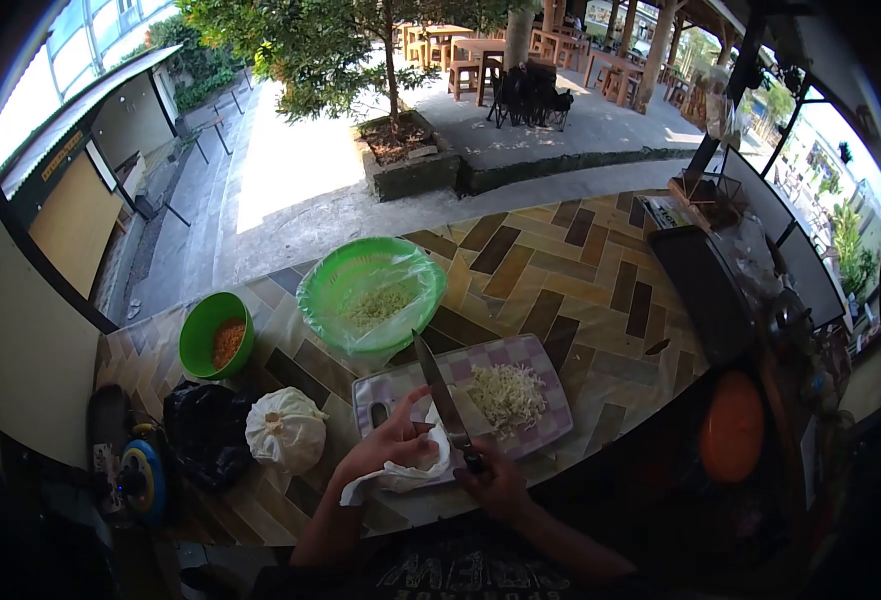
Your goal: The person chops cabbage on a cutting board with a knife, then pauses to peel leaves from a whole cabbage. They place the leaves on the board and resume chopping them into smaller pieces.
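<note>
My right hand (495,485) grips the black handle of a large knife (438,385), its blade pointing up and to the left over the cutting board. My left hand (395,447) is beside the blade with a white cloth (415,472) at its palm and wrist; its fingers are partly bent. Under both hands lies a purple and white checked cutting board (550,400). A pile of pale shredded vegetable (508,398) rests on the board, right of the blade. Behind the board stands a green basket (315,290) lined with clear plastic, with more pale shreds inside.
A green bowl (188,335) holds orange bits at the left. Nearer are a white wrapped bundle (286,430) and a black plastic bag (203,425). A dark tray (700,290) lies at the right, with an orange round object (731,427) below it.
</note>
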Motion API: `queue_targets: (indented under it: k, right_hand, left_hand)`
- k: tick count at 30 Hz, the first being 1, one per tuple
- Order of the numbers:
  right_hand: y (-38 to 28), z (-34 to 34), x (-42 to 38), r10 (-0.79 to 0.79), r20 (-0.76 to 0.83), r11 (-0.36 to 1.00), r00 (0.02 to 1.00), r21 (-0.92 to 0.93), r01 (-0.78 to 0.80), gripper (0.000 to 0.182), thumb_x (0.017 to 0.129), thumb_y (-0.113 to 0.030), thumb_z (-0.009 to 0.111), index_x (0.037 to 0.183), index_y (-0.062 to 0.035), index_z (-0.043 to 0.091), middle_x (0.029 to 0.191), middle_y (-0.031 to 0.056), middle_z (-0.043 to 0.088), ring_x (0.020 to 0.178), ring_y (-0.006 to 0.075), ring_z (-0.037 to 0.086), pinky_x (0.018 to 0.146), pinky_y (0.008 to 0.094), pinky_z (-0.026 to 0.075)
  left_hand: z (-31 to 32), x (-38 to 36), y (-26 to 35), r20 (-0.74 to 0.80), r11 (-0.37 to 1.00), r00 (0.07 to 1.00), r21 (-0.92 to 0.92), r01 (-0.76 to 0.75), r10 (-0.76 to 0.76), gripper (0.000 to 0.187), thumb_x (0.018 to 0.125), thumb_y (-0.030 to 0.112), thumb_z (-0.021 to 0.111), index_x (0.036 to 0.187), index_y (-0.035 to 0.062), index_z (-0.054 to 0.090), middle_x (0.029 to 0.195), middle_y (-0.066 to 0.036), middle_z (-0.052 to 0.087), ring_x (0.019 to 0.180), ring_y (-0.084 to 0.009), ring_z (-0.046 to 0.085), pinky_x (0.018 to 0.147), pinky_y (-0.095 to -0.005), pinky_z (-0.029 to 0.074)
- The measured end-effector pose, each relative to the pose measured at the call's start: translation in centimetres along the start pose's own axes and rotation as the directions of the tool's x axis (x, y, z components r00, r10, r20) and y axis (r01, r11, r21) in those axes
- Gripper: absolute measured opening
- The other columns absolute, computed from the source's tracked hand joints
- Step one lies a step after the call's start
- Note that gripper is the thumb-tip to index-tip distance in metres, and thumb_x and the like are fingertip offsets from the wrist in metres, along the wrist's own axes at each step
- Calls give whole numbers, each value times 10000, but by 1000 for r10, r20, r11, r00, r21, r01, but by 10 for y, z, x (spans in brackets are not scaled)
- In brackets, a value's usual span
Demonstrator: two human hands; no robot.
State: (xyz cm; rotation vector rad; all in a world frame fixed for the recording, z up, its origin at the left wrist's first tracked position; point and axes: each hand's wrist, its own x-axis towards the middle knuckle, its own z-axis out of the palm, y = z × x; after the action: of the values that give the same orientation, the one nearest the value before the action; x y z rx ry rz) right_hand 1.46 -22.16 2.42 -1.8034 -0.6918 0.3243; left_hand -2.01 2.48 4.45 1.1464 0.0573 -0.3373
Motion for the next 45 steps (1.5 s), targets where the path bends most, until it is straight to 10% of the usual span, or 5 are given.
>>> queue_targets:
  k: [15, 24, 28, 33, 45]
  right_hand:
    - [-50, -14, 79, 98, 516, 991, 851, 32, -133, 674, 862, -318, 759, 1411, -22, 502, 915, 84, 677, 863, 193, 659, 803, 367, 519]
    - [-12, 3, 96, -74, 397, 978, 915, 209, -12, 507, 925, -253, 709, 1321, 27, 560, 1081, 136, 744, 1076, 252, 696, 972, 383, 513]
    - [-15, 8, 112, 106, 346, 991, 932, 42, -129, 523, 944, -282, 717, 1338, 17, 548, 1099, 191, 735, 1051, 273, 705, 927, 407, 529]
    - [-20, 8, 108, 91, 320, 983, 943, 123, -137, 551, 982, -269, 705, 1421, 4, 515, 1122, 126, 737, 982, 183, 704, 911, 343, 534]
    - [-31, 1, 61, 151, 317, 897, 936, 355, -265, 641, 950, -510, 725, 1333, -15, 585, 942, 46, 668, 670, 91, 574, 577, 272, 469]
  left_hand:
    - [-2, -20, 18, -52, 995, 999, -95, -14, 9, 1037, 865, -4, 746, 1665, 114, 98, 1327, -136, 603, 1084, -156, 619, 921, -304, 487]
    - [-24, -41, 24, -64, 990, 994, 107, 96, -90, 949, 866, -6, 711, 1646, 76, 177, 1125, -96, 613, 916, -130, 568, 793, -274, 460]
    - [-15, -47, 33, -139, 985, 989, 168, -28, 51, 895, 870, -27, 694, 1628, 81, 229, 1109, -89, 622, 949, -126, 610, 836, -274, 501]
    - [-20, -52, 25, -340, 972, 912, 119, -201, 230, 251, 918, 23, 705, 1163, 6, 651, 1073, -67, 704, 975, -140, 683, 846, -301, 555]
    - [14, -28, 13, -242, 759, 720, 177, -626, 651, 118, 966, 100, 721, 1028, 42, 640, 1063, -116, 690, 1039, -226, 656, 1078, -421, 446]
